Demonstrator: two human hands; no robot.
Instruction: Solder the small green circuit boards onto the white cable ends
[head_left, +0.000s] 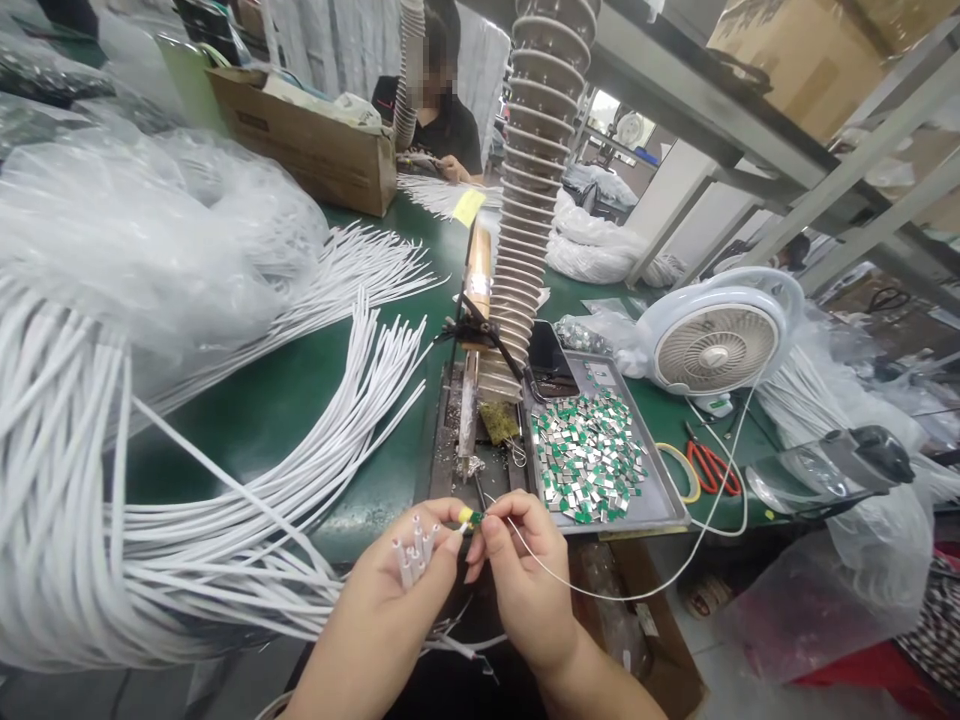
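My left hand [416, 570] is closed around several white cables [415, 552], whose cut ends stick up between thumb and fingers. Yellow wrapping covers the tip of one left finger. At its thumb and fingertip is a small green connector board [475, 518] beside a white cable end. My right hand [525, 570] pinches at the same spot, with a thin pale wire [600, 594] running from its fingers in a loop to the right. Just above both hands is the tip of an upright, clamped soldering iron [468, 420]. The fingers partly hide what they pinch.
A metal tray [664, 500] of small green-and-silver boards [589, 455] lies to the right, with a phone [549, 358] at its back. Bundled white cables [300, 490] cover the left. A ribbed hose [525, 200] hangs centrally. Red-handled scissors [712, 468] and a fan [716, 345] stand right. Another person [450, 130] sits opposite.
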